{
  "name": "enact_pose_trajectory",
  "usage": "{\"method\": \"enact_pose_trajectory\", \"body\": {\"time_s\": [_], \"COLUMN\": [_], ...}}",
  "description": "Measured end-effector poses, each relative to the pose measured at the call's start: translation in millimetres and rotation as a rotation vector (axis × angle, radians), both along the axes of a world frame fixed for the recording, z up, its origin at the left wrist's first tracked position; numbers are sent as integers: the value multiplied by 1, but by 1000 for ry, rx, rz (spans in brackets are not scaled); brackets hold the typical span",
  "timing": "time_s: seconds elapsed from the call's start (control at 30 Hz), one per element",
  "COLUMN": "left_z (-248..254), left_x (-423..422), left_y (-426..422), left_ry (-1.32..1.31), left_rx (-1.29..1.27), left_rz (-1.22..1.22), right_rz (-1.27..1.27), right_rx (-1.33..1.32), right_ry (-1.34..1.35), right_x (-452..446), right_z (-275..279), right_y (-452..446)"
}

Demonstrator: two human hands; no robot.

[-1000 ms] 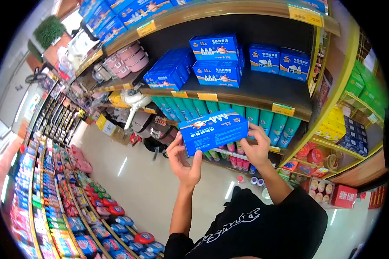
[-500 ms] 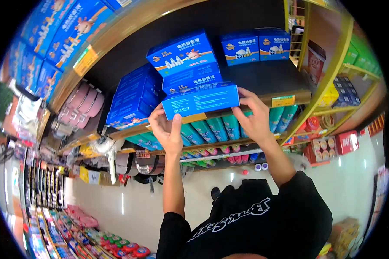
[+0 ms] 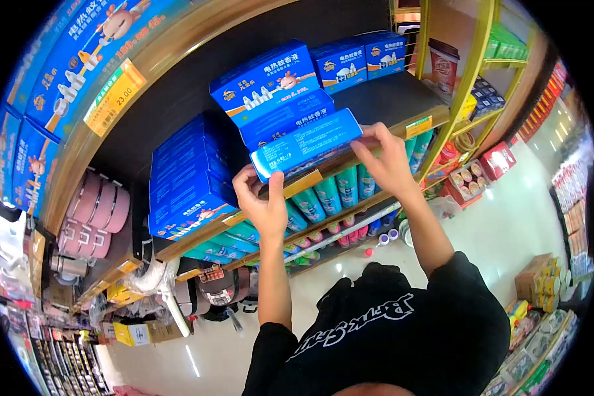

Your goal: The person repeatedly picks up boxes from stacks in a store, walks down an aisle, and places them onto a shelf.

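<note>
A blue box (image 3: pixel 307 143) is held between my two hands at the shelf's front edge, its side with small white print facing me. My left hand (image 3: pixel 264 201) grips its left end, thumb at the lower corner. At the right end, my right hand (image 3: pixel 384 158) pinches the corner with thumb and fingers. Right behind it stand two stacked blue boxes, the upper one (image 3: pixel 265 80) showing bottles and a cartoon figure. A block of blue boxes (image 3: pixel 188 175) lies to the left, and two smaller blue boxes (image 3: pixel 340 65) sit at the back right.
The dark shelf (image 3: pixel 402 99) has a wooden edge with price tags. Teal packs (image 3: pixel 327 195) line the shelf below. Pink containers (image 3: pixel 99 204) are at the left, beside a white appliance (image 3: pixel 155 277). A yellow rack (image 3: pixel 465 66) stands at the right, and large blue boxes fill the upper left.
The held box has come up from lower down to the shelf edge, in front of the stacked boxes, and has tipped to show its printed side. The view has moved closer and turned.
</note>
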State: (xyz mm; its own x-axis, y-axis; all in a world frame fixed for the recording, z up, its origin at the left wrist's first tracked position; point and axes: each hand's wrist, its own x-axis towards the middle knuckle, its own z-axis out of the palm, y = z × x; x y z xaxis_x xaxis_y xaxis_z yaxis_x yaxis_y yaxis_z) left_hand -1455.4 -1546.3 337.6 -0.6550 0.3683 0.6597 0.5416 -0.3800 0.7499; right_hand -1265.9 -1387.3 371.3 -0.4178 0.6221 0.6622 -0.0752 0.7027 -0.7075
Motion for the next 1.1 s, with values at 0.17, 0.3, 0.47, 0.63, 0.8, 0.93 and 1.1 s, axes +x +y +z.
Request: {"method": "enact_pose_trajectory", "body": {"time_s": [0.17,0.3,0.47,0.63,0.8,0.93,1.1], "left_z": [19,28,30,24,23,34,87], "left_x": [-9,-17,-22,-1,11,12,5], "left_y": [0,-2,2,3,-1,3,11], "left_ry": [-76,-84,-51,-59,28,167,186], "left_rx": [-158,-285,-291,-198,-126,55,50], "left_rz": [61,95,121,115,162,234,223], "right_rz": [-18,-29,-20,-6,9,3,-18], "right_rx": [-55,-104,-137,-122,-138,-41,27], "right_ry": [1,-35,-14,-13,62,243,378], "right_x": [-9,-16,-23,-19,-15,-17,-32], "right_z": [0,4,2,3,4,18,58], "right_y": [3,4,9,5,0,-1,6]}}
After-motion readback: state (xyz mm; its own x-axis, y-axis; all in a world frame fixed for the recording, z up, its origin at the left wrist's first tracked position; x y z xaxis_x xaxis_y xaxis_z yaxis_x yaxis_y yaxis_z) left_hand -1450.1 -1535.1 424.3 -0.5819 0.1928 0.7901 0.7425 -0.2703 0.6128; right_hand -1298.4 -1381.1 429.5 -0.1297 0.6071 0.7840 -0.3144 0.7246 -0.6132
